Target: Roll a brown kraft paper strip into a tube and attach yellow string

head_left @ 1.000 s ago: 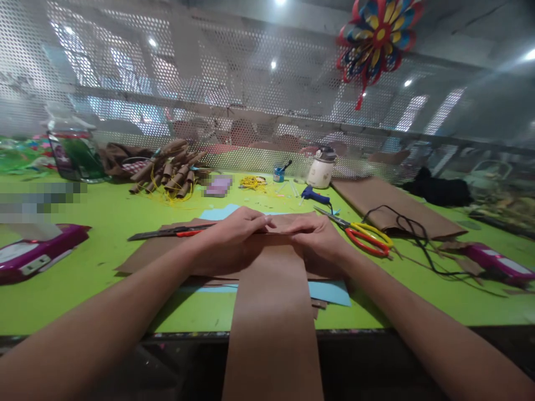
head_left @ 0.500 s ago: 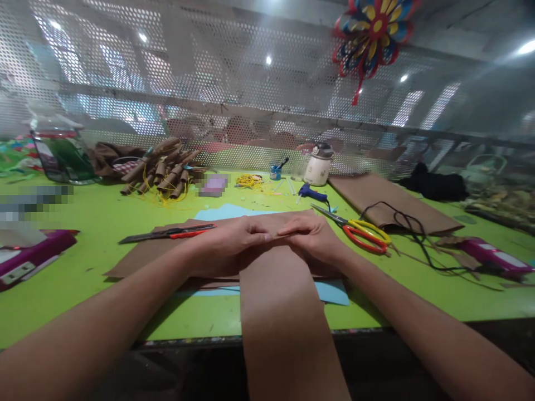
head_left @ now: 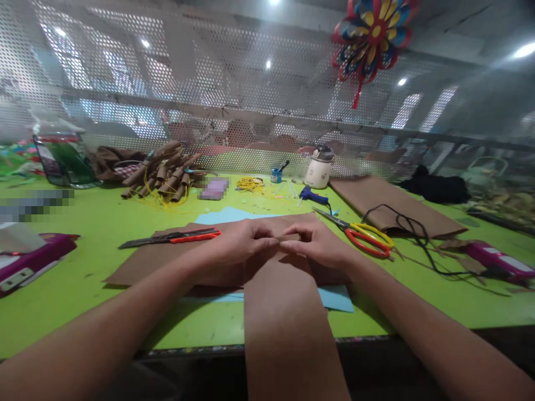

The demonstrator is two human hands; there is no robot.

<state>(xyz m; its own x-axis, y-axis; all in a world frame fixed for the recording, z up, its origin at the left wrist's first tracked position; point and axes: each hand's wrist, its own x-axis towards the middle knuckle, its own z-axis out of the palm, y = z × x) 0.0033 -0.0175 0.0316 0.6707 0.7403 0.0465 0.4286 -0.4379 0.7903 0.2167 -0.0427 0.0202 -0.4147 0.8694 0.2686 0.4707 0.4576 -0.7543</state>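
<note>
A long strip of brown paper (head_left: 288, 323) runs from my hands over the table's front edge toward me. At its far end my left hand (head_left: 246, 239) and my right hand (head_left: 320, 239) pinch the paper between thumbs and fingers, and that end is curled over into a narrow roll or fold. Beneath my hands lie brown paper sheets (head_left: 142, 264), with light blue paper (head_left: 336, 299) sticking out under them. A utility knife (head_left: 171, 238) with a red handle rests on the sheets by my left wrist. Scissors (head_left: 363, 236) with yellow and red handles lie right of my right hand.
Behind my hands are a blue glue gun (head_left: 313, 195), a cream flask (head_left: 319, 170) and a small blue jar (head_left: 276, 175). Rolled brown paper tubes (head_left: 167, 175) are piled back left. Folded brown paper (head_left: 393, 203), a black cable (head_left: 422, 245) and purple power strips (head_left: 499, 259) lie around.
My fingers have shifted slightly on the strip's far end, and its curled edge now shows between my thumbs. The view has tilted a little.
</note>
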